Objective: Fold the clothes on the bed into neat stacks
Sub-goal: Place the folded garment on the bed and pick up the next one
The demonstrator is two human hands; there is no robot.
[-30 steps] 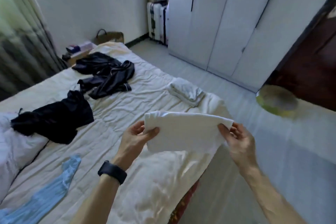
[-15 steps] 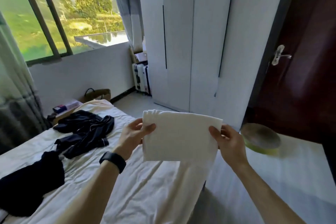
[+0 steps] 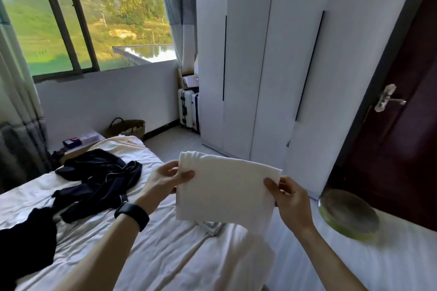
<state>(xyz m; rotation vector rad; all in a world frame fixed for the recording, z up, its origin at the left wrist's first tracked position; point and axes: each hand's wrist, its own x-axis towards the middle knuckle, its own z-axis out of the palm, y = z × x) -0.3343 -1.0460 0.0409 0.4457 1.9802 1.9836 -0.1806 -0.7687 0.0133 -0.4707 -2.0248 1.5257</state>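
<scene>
A folded white cloth (image 3: pixel 224 191) hangs in the air above the bed's right edge. My left hand (image 3: pixel 165 178) pinches its upper left corner, thumb in front. My right hand (image 3: pixel 289 198) pinches its right edge. Beneath the cloth a folded pale garment (image 3: pixel 211 225) peeks out on the white bed sheet (image 3: pixel 153 250). A dark, white-piped garment (image 3: pixel 99 179) lies crumpled further back on the bed. Another black garment (image 3: pixel 26 243) lies at the left edge.
A white wardrobe (image 3: pixel 272 66) stands along the right. A dark door (image 3: pixel 402 125) is beside it. A round green-rimmed tray (image 3: pixel 347 214) lies on the floor. A suitcase (image 3: pixel 188 107), a woven bag (image 3: pixel 127 126) and a low bedside table (image 3: pixel 80 142) stand under the window.
The view has tilted up from the bed to the window and wardrobe. Both hands have kept hold of the white cloth and raised it; it hangs more upright now.
</scene>
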